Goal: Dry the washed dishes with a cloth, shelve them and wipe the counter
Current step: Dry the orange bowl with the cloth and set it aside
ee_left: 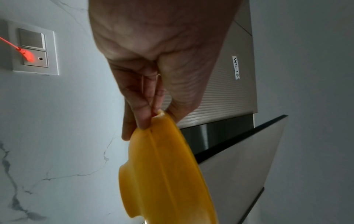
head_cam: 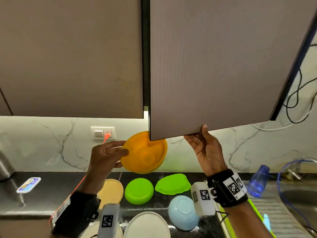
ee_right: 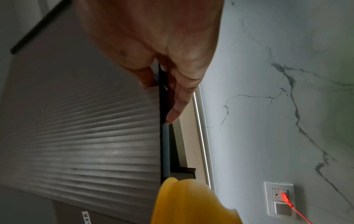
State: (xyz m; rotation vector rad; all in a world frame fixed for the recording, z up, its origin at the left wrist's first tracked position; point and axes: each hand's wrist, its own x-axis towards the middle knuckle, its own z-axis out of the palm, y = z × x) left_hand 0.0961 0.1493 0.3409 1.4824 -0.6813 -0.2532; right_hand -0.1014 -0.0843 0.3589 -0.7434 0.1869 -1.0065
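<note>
My left hand (head_cam: 109, 152) pinches the rim of an orange plate (head_cam: 145, 155), held tilted in the air below the wall cabinets; the left wrist view shows the plate (ee_left: 164, 174) edge-on, with the fingers (ee_left: 143, 109) on its rim. My right hand (head_cam: 204, 146) grips the bottom edge of the right cabinet door (head_cam: 214, 66), thumb on the front and fingers behind. That door stands slightly ajar. In the right wrist view the fingers (ee_right: 178, 106) curl behind the door edge (ee_right: 162, 136), and the orange plate (ee_right: 191, 203) shows below.
On the black counter (head_cam: 42, 200) lie a green bowl (head_cam: 139, 190), a green plate (head_cam: 173, 184), a blue bowl (head_cam: 182, 212), a white plate (head_cam: 147, 225) and a wooden board (head_cam: 112, 191). A blue bottle (head_cam: 258, 181) stands by the sink (head_cam: 295, 200). An orange cable (head_cam: 106, 137) is plugged into the wall socket.
</note>
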